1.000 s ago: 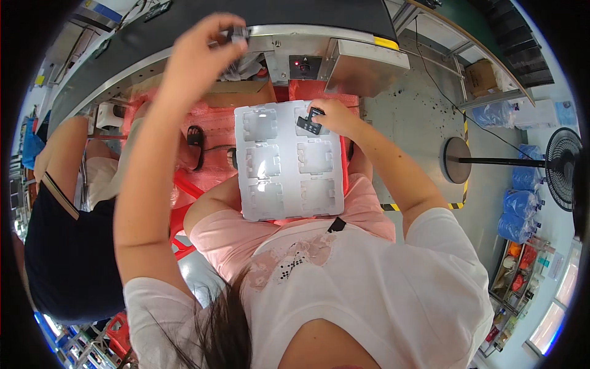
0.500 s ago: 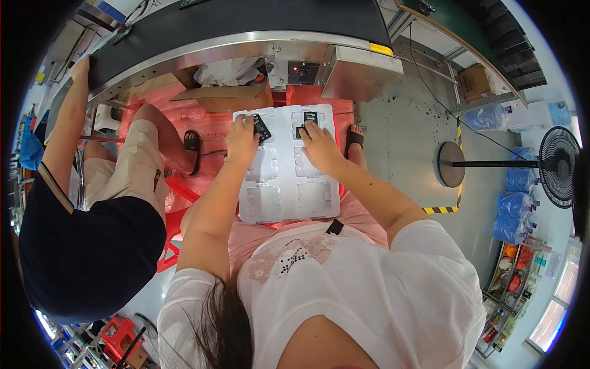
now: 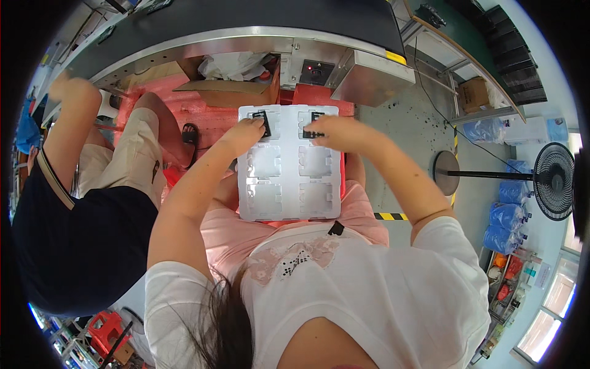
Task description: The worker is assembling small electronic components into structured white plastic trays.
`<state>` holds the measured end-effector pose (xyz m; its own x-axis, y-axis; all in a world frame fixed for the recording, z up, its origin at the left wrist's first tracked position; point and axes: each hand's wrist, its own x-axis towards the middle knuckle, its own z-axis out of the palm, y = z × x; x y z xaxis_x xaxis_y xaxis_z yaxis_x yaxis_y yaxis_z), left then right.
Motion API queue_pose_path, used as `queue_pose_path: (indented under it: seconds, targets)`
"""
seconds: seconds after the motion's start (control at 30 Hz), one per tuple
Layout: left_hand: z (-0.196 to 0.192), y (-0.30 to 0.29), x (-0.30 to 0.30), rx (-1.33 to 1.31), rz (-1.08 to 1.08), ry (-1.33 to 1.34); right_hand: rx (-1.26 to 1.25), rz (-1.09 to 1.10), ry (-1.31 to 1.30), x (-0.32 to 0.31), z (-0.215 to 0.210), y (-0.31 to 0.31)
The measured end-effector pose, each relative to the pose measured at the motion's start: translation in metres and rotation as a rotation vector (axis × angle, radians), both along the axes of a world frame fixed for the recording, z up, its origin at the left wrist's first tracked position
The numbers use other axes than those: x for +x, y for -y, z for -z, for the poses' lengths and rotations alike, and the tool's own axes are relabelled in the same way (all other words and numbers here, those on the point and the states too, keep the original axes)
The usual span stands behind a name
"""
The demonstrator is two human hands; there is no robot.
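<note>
A white moulded plastic tray (image 3: 289, 184) with several recessed pockets lies across my lap. At its far left pocket, my left hand (image 3: 247, 133) pinches the edge of a flat black part (image 3: 265, 125), which sits tilted there. Over the far right pocket my right hand (image 3: 337, 132) has its fingers closed on a second flat black part (image 3: 312, 129) with light markings; the hand covers some of it. The nearer pockets hold no black parts. What exactly these parts are cannot be told.
A black conveyor belt (image 3: 246, 19) with a metal rim runs ahead, its control box (image 3: 373, 77) at the right. An open cardboard box (image 3: 230, 95) stands underneath. A co-worker (image 3: 86, 246) sits close on the left. A fan (image 3: 553, 181) and water bottles (image 3: 505, 216) stand right.
Both my forearms have swung outward, and my hands now grip the black parts from their outer sides. The left part has turned straighter. The co-worker's hand has left the conveyor's edge, blurred by motion.
</note>
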<state>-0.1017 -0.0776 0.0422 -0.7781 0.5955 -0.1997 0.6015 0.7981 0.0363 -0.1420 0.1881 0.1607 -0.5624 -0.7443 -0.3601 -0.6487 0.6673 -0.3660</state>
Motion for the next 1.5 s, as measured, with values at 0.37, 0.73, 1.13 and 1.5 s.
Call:
queue_pose_path:
  seconds: [0.37,0.73,1.13,1.5]
  targets:
    - [0.025,0.006,0.040,0.381,0.024,-0.170,-0.996,0.439,-0.088,-0.129,-0.139,0.060]
    - [0.021,0.005,0.036,0.466,-0.086,0.002,-0.089,0.386,-0.552,-0.241,-0.123,0.066]
    - [-0.142,-0.026,-0.045,0.853,-0.124,-0.771,-0.836,0.640,-0.292,-0.169,-0.123,-0.008]
    - [-0.221,0.011,-0.272,0.154,-0.133,-0.359,-0.832,0.508,0.596,0.000,-0.011,-0.048]
